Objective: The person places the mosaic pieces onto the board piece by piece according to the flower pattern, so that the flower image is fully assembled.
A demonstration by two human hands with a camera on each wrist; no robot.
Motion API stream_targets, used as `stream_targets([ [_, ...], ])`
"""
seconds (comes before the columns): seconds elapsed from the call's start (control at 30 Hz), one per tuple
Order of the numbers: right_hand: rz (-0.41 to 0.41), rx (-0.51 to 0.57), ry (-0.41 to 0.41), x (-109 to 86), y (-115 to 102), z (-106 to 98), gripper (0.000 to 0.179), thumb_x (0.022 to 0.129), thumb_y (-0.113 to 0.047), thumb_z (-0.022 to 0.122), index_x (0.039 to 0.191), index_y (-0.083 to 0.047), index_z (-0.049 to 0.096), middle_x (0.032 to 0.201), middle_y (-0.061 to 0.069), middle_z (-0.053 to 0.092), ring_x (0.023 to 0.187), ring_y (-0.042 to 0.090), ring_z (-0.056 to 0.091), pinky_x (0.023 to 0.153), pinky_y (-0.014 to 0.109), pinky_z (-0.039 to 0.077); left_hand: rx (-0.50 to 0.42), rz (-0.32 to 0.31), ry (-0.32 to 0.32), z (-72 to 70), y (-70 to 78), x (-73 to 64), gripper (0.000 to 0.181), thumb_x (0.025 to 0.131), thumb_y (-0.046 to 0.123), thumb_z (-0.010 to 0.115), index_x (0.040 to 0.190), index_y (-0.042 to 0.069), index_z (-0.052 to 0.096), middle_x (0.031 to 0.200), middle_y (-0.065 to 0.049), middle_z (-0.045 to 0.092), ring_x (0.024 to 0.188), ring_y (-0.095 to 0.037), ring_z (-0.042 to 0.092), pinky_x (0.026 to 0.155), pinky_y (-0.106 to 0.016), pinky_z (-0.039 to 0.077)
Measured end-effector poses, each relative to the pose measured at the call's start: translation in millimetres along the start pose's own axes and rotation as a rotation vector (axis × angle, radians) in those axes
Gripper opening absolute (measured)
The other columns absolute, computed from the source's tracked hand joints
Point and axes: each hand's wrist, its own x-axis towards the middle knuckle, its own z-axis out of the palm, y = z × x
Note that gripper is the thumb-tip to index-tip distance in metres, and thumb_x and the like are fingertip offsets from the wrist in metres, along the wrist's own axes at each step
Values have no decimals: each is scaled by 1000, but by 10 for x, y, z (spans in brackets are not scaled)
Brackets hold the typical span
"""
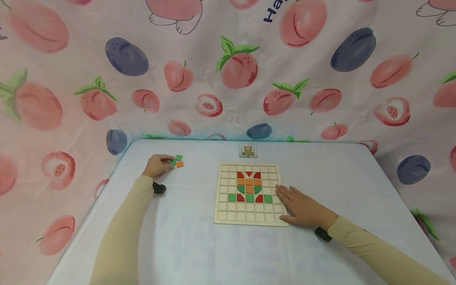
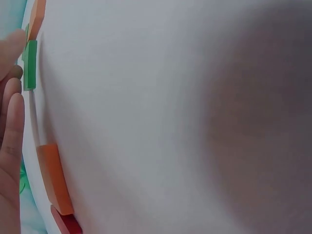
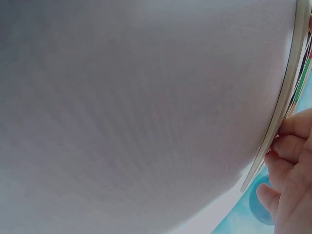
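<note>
My left hand point(image 1: 157, 165) is at the left of the table, thumb and fingertips on either side of a green square tile point(image 1: 173, 162), pinching it. Another green tile point(image 1: 179, 157) and an orange tile point(image 1: 179, 164) lie right beside it. The left wrist view has the green tile point(image 2: 30, 66) by the thumb, plus an orange tile point(image 2: 54, 178) and a red piece point(image 2: 67, 223) lower down. My right hand point(image 1: 303, 206) rests with straight fingers on the right edge of a pale grid board point(image 1: 231, 217). Red, orange and green pieces point(image 1: 249, 182) form a pattern on the board.
Behind the board lies a small card point(image 1: 247, 150) with a similar coloured pattern. White cloth point(image 1: 178, 237) covers the table. A fruit-print curtain point(image 1: 228, 118) hangs along the back and sides.
</note>
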Motion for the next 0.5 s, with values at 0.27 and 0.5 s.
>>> stream_targets([
  [0.27,5,1,0,3,-5,-3,83,90,-60,46,145,2,31,153,16,28,141,30,28,113,47,27,53,3,5,-6,-2,-28,40,83,6,69,122,0,61,122,-23,59,108,-32,53,96,-43,44],
  [0.5,1,7,-1,1,-10,-20,83,90,-59,47,144,2,31,153,16,28,141,30,28,113,48,27,68,15,16,9,-1,-68,37,84,4,67,121,-1,62,122,-23,58,107,-32,53,95,-43,44],
])
